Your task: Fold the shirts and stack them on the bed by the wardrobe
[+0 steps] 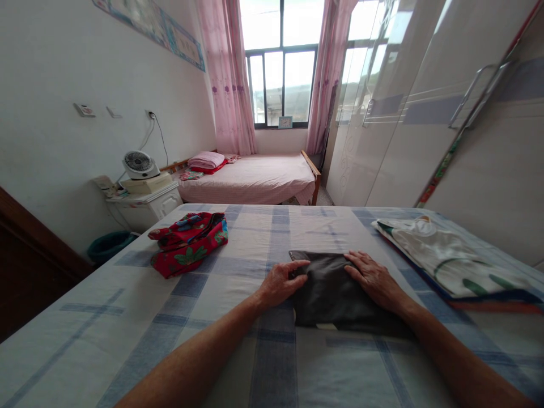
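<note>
A dark, nearly black folded garment [329, 289] lies flat on the bed in front of me, with a small pale patch at its near edge. My left hand [284, 281] touches its left edge, thumb and index finger apart on the cloth. Flat on its upper right part rests my right hand [374, 277], fingers stretched out. To the left is a crumpled red floral cloth [189, 243], apart from both hands. On the right lies a stack of folded clothes [454, 260], a white piece with green marks on top.
The bed's blue-and-white checked sheet [229, 328] spreads under everything. Beyond its far edge stands a second bed [259, 178] with pink bedding. A nightstand [155, 207] carries a small fan [140, 163]; a green bin [109, 245] sits below. Glossy wardrobe doors [395, 124] line the right.
</note>
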Demonstrator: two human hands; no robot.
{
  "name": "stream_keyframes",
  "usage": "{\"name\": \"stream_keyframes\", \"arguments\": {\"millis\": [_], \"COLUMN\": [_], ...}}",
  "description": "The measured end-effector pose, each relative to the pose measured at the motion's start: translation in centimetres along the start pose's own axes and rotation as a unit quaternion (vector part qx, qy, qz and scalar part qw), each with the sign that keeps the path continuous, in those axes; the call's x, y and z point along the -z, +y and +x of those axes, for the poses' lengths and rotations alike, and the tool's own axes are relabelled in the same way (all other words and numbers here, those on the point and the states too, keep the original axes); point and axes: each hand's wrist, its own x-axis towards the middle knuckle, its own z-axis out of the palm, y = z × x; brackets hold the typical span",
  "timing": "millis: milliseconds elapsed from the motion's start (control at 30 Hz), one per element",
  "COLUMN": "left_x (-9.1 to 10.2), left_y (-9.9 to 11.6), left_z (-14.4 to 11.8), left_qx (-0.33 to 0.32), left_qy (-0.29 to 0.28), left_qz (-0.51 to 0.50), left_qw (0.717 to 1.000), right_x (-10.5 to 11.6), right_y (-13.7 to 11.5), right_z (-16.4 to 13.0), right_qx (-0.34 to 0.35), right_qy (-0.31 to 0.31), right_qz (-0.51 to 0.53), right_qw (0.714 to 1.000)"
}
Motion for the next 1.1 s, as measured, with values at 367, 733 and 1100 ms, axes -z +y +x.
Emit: {"name": "stream_keyframes", "arguments": {"millis": [367,733,1100], "left_x": [0.0,1.2,3.1], "left_y": [1.3,2.7,7.3], "left_z": [0.1,0.7,-0.4], "left_qx": [0.070,0.096,-0.010], "left_qy": [-0.038,0.068,0.074], "left_qz": [-0.248,-0.531,-0.571], "left_qw": [0.966,0.839,0.817], "right_x": [0.8,3.4,3.3], "right_y": [-1.0,-5.5,-8.2], "right_z": [0.1,-1.0,-2.7], "right_qx": [0.003,0.100,0.104], "right_qy": [0.044,-0.006,-0.032], "right_qz": [0.038,0.174,0.217], "right_qw": [0.998,0.980,0.970]}}
